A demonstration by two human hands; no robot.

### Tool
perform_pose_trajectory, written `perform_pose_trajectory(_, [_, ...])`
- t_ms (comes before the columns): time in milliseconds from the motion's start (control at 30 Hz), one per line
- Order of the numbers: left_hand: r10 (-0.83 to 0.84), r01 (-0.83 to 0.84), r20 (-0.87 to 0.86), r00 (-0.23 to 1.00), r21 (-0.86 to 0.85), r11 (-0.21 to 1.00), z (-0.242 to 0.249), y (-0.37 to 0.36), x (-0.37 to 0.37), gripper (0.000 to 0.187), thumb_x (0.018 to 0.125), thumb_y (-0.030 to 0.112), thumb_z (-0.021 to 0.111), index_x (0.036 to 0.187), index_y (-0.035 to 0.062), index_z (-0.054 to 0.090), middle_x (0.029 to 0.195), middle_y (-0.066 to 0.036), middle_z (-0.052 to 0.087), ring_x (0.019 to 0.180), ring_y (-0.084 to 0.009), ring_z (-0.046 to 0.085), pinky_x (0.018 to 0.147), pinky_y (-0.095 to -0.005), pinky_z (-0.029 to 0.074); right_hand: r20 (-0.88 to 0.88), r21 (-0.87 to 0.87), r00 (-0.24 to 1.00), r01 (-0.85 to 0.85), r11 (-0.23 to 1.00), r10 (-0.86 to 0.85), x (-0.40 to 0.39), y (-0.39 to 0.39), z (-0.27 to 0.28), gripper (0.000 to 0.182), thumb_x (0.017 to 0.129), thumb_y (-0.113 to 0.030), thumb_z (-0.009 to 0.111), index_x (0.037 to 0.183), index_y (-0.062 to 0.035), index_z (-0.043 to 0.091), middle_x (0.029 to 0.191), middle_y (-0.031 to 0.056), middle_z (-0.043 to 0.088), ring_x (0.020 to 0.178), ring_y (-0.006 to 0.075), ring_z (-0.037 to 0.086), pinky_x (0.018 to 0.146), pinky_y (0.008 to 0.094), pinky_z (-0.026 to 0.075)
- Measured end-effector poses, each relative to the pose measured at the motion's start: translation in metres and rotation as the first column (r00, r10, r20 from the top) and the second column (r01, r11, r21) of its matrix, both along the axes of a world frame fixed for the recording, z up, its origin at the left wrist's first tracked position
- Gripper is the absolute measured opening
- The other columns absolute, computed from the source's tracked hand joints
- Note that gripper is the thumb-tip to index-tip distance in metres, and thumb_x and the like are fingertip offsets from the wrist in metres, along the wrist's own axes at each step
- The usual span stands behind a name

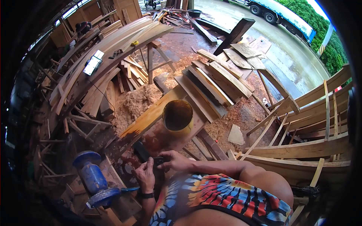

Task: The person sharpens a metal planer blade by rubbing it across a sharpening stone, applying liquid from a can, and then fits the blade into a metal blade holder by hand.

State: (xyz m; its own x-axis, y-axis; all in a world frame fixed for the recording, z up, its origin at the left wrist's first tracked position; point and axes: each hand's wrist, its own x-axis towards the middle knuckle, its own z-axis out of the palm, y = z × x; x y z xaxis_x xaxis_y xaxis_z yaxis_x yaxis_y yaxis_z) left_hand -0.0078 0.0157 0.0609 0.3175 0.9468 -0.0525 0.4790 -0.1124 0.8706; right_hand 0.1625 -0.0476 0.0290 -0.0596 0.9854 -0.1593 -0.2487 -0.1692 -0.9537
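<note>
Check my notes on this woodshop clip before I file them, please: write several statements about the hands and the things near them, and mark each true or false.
1. Both hands are on a small dark object. True: the left hand and right hand meet on the dark object.
2. The yellow can stands closed with a lid. False: the can is open at the top.
3. A blue bench grinder sits by the left hand. True: the grinder is at lower left.
4. The left wrist is bare. False: it wears a dark band.
5. Sawdust lies on the floor beyond the can. True: a sawdust pile shows there.
</note>
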Motion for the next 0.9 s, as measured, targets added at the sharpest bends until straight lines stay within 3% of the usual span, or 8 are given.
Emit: perform_pose_trajectory(900, [-0.004,0.006,-0.051,0.999,0.042,0.999,-0.0050,0.0032,-0.0029,0.054,0.103,0.044,0.056,0.088,-0.0062,0.072,0.066,-0.018,0.064,0.062,-0.0197,0.052,0.063,-0.0390,0.044,0.036,-0.008,0.999,-0.004,1.000,0.004,0.0012,-0.0006,0.0012,0.027,0.088,-0.017,0.075,0.108,-0.0009,0.066,0.086,0.0032,0.067,0.076,0.0108,0.059,0.068,0.0290,0.049])
